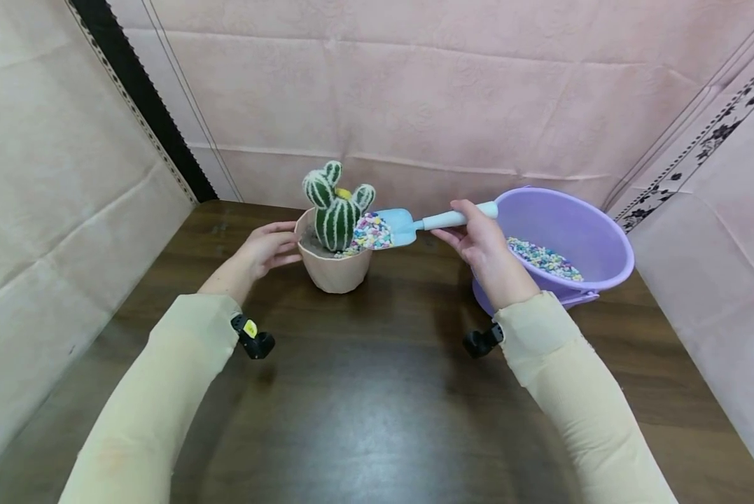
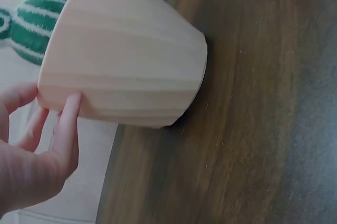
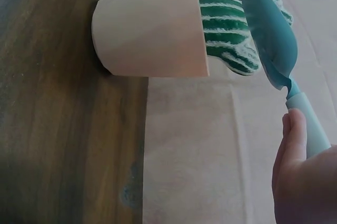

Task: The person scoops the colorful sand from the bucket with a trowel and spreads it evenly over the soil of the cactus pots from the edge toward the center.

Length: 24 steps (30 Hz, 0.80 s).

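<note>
The wooden table [image 1: 364,392] is carrying everything in use. At its right side the purple bucket [image 1: 578,231] is standing within reach of the right hand, holding the reserve of coloured pebbles [image 1: 543,257]. Near the table's middle the pink pot [image 1: 334,269] is sitting upright with the green cactus [image 1: 335,206] planted inside. The left hand [image 1: 268,248] is bracing the pot's left wall, fingers [image 2: 67,116] lying against the rim, apparently to keep it steady. The right hand [image 1: 482,238] is gripping the blue scoop [image 1: 408,224] by its handle, fingers curled round it. The blade is hanging tilted over the pot's right rim, beside the cactus, its pebble load [image 1: 372,232] spilling inward.
</note>
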{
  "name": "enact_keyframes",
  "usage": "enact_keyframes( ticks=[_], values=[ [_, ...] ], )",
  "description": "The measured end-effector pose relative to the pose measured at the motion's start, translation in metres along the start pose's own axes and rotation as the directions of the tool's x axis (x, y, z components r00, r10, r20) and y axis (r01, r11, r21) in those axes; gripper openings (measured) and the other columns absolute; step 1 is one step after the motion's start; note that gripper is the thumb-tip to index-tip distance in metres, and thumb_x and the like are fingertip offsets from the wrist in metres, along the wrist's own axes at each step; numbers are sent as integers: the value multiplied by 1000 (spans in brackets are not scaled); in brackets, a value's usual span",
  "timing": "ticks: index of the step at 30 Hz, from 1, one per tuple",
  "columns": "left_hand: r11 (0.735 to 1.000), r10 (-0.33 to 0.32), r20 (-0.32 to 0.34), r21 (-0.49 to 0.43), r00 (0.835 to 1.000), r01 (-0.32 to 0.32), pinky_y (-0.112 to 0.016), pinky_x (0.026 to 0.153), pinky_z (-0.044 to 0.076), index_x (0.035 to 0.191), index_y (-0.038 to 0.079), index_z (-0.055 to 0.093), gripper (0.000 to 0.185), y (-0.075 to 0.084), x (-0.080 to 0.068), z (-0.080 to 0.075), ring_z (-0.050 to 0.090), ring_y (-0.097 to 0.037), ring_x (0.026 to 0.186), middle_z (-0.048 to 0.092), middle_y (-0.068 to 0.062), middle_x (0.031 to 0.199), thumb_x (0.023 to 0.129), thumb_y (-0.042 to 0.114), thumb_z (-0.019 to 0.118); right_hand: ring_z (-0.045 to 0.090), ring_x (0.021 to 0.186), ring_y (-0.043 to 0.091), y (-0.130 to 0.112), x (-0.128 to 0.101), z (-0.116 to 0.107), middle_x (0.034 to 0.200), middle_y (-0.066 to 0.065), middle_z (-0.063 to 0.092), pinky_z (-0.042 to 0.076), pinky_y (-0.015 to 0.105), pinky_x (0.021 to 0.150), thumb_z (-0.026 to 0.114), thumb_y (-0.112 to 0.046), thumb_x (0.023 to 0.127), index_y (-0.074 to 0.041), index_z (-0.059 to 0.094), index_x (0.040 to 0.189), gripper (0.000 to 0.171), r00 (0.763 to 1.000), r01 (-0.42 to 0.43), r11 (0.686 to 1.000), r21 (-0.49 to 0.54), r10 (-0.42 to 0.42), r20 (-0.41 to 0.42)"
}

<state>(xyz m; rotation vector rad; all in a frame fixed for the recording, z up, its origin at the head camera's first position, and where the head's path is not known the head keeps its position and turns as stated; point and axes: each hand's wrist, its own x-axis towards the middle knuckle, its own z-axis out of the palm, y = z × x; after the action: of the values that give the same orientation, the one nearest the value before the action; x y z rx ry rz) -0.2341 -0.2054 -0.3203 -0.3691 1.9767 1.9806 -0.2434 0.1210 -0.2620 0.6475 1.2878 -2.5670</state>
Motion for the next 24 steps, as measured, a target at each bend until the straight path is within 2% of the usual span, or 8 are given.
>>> enact_keyframes(
  ticks=[5,8,12,14,17,24],
  values=[
    [1000,5,-32,-27,999,-5,-18,76,58,145,6,29,52,-1,0,6,52,-9,99,48,-5,123,97,10,46,63,73,21,3,2,-1,91,9,54,60,34,55,56,-6,90,-8,43,94,13,1000,10,1000,2,-10,7],
    [999,1,-40,-38,999,-2,-19,75,58,144,5,29,51,-1,-1,9,52,-11,102,48,-5,123,97,10,46,64,65,21,6,4,-1,85,9,56,60,32,55,55,-7,91,-7,44,91,11,1000,20,1000,-20,-20,8],
    [998,-4,-38,-57,999,2,-22,79,58,145,5,27,51,1,-5,15,47,-21,122,37,-13,144,97,8,45,64,63,20,7,7,-2,85,9,56,60,31,55,55,-7,91,-6,45,90,10,1000,29,999,-36,-28,1],
    [997,-12,-34,-79,999,9,-24,83,56,146,6,25,53,3,-6,20,41,-24,129,31,-14,149,97,6,44,64,63,20,7,7,-3,86,10,55,60,31,55,55,-7,91,-6,45,91,10,999,31,999,-35,-31,-7],
    [994,-25,-40,-105,999,21,-28,88,54,147,8,26,54,5,-7,25,39,-23,131,30,-12,151,97,4,44,63,63,20,8,9,-4,88,10,55,60,30,55,55,-7,91,-7,44,92,10,999,39,998,-47,-40,-19],
    [987,-46,-65,-157,997,36,-29,88,53,146,9,29,53,7,-2,30,41,-20,126,33,-11,149,96,2,44,60,73,20,14,10,2,91,9,54,60,28,57,55,-8,90,-8,44,92,11,994,93,991,-97,-98,-52]
  ],
)
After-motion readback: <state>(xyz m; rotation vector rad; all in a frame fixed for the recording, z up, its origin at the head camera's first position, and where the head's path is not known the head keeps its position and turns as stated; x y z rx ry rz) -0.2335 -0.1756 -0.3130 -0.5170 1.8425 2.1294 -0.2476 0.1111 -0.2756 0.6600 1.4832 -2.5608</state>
